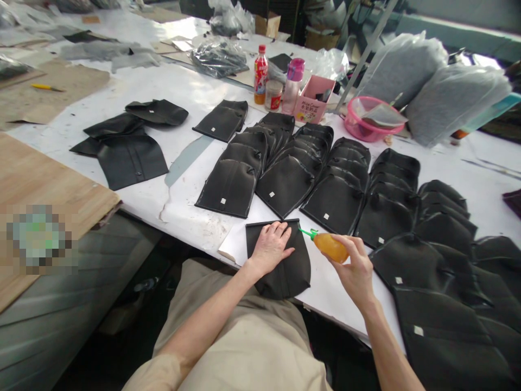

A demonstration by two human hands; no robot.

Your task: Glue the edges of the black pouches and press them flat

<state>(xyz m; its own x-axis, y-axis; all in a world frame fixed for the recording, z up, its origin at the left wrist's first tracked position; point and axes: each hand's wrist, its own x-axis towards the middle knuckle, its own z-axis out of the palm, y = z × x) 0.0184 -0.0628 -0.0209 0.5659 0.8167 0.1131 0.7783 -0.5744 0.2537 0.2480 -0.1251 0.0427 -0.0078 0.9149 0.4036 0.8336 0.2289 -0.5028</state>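
Observation:
Flat against a black leather-like piece [297,266] at the table's front edge lies my left hand [272,247], fingers stretched out near the piece's straight far edge. The piece's rounded end hangs slightly over the edge towards my lap. My right hand [356,266] grips a squeeze bottle [331,247] of amber liquid. Its thin green nozzle [306,232] points left, with the tip at the piece's far right corner. Whether liquid is coming out is too small to tell.
Overlapping rows of similar black pieces [334,201] spread behind and to the right. More black pieces [132,157] lie at left. Further back stand a drink bottle [260,76], a pink box [314,100] and a pink basket [372,120]. A wooden board [49,179] juts in at left.

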